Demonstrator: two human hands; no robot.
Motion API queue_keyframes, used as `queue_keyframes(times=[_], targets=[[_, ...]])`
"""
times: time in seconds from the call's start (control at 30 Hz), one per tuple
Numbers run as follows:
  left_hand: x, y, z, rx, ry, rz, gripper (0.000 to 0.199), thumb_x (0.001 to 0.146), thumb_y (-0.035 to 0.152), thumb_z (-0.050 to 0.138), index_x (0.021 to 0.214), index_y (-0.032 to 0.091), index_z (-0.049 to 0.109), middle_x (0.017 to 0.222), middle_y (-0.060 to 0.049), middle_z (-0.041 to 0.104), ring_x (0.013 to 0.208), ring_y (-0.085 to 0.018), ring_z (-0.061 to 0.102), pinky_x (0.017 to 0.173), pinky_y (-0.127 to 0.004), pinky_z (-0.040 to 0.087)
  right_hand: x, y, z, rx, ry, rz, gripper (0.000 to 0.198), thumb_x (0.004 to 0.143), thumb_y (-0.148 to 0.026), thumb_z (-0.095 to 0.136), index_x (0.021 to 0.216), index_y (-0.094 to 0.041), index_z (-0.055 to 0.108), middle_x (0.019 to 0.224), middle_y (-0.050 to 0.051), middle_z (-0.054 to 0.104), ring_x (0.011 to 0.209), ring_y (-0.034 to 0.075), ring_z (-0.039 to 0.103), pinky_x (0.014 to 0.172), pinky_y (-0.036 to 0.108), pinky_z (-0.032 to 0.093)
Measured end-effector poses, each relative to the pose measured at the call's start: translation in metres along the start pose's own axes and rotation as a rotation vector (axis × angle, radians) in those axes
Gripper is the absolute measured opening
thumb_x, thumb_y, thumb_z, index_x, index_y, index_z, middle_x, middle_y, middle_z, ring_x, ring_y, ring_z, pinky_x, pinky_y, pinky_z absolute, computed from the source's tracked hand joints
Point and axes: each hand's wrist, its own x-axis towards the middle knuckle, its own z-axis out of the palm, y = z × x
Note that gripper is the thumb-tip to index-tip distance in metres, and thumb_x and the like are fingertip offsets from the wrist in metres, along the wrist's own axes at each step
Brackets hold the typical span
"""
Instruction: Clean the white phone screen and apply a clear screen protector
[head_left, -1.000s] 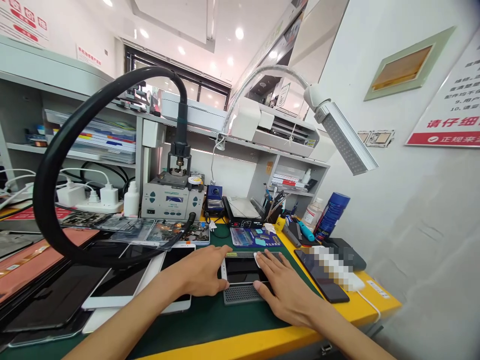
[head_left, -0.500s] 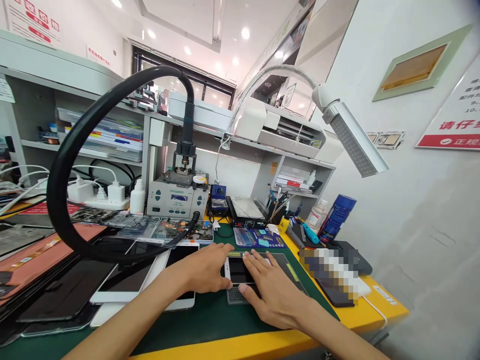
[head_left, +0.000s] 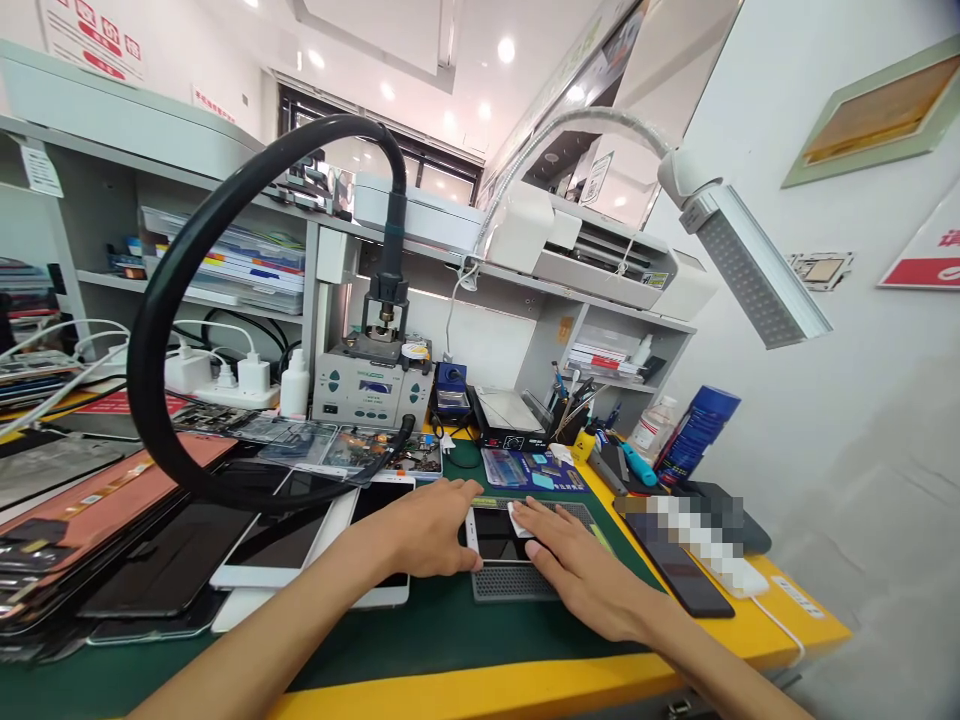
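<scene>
A white-framed smartphone (head_left: 491, 545) with a dark screen lies face up on a grey perforated mat (head_left: 514, 585). At its left end, my left hand (head_left: 433, 525) steadies the phone, with the thumb near the lower corner and the fingers near the upper one. Beneath the fingers of my right hand (head_left: 574, 555), a small white wipe (head_left: 516, 518) is pressed flat against the screen. The right end of the phone is hidden by that hand.
Several phones and screens (head_left: 281, 540) lie stacked to the left. A hot-air station (head_left: 375, 385) with a looping black hose (head_left: 146, 350) stands behind. At the right are a dark phone (head_left: 697, 575), a blue can (head_left: 697, 430) and a lamp (head_left: 757, 265).
My right hand and the wipe have slid right across the screen, baring more of it. My left hand stays at the phone's left end. The whole view has shifted slightly.
</scene>
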Motion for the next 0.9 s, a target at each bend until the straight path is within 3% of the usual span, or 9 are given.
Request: queue_keyframes(times=[0.33, 0.47, 0.63, 0.73, 0.9], targets=[[0.0, -0.001, 0.002, 0.01, -0.002, -0.005, 0.08, 0.073, 0.051, 0.068, 0.141, 0.016, 0.044, 0.133, -0.016, 0.058, 0.123, -0.037, 0.052, 0.095, -0.042, 0.046, -0.01, 0.002, -0.003, -0.169, 0.13, -0.001, 0.05, 0.104, -0.043, 0.026, 0.142, -0.02, 0.049, 0.151, 0.006, 0.043, 0.145, 0.024, 0.026, 0.121, 0.049, 0.015], [0.0, 0.003, -0.002, 0.032, -0.021, -0.009, 0.081, 0.074, 0.051, 0.067, 0.142, 0.014, 0.043, 0.137, -0.017, 0.056, 0.125, -0.037, 0.051, 0.097, -0.042, 0.046, -0.008, -0.009, 0.002, -0.23, 0.095, -0.023, 0.052, 0.104, -0.044, 0.024, 0.148, -0.023, 0.041, 0.154, 0.004, 0.037, 0.147, 0.028, 0.02, 0.119, 0.056, 0.014], [-0.001, 0.004, -0.004, 0.06, -0.036, 0.0, 0.083, 0.077, 0.053, 0.064, 0.145, 0.014, 0.039, 0.145, -0.016, 0.049, 0.13, -0.035, 0.048, 0.102, -0.041, 0.044, -0.009, -0.023, 0.013, -0.29, 0.046, 0.025, 0.062, 0.101, -0.056, 0.021, 0.155, -0.026, 0.023, 0.161, 0.005, 0.019, 0.148, 0.034, 0.006, 0.116, 0.064, 0.008], [0.0, 0.002, -0.001, 0.07, -0.014, 0.012, 0.08, 0.076, 0.052, 0.065, 0.143, 0.015, 0.042, 0.142, -0.016, 0.053, 0.128, -0.035, 0.05, 0.1, -0.042, 0.045, -0.009, -0.027, 0.017, -0.284, 0.021, 0.072, 0.066, 0.1, -0.059, 0.02, 0.156, -0.024, 0.017, 0.161, 0.005, 0.013, 0.148, 0.034, 0.003, 0.117, 0.062, 0.007], [0.0, 0.0, 0.002, 0.075, -0.003, 0.022, 0.076, 0.076, 0.05, 0.064, 0.14, 0.015, 0.044, 0.141, -0.017, 0.052, 0.128, -0.036, 0.05, 0.098, -0.042, 0.046, -0.002, -0.033, 0.019, -0.273, 0.016, 0.088, 0.071, 0.099, -0.061, 0.021, 0.156, -0.018, 0.018, 0.161, 0.008, 0.015, 0.148, 0.032, 0.006, 0.119, 0.058, 0.005]])
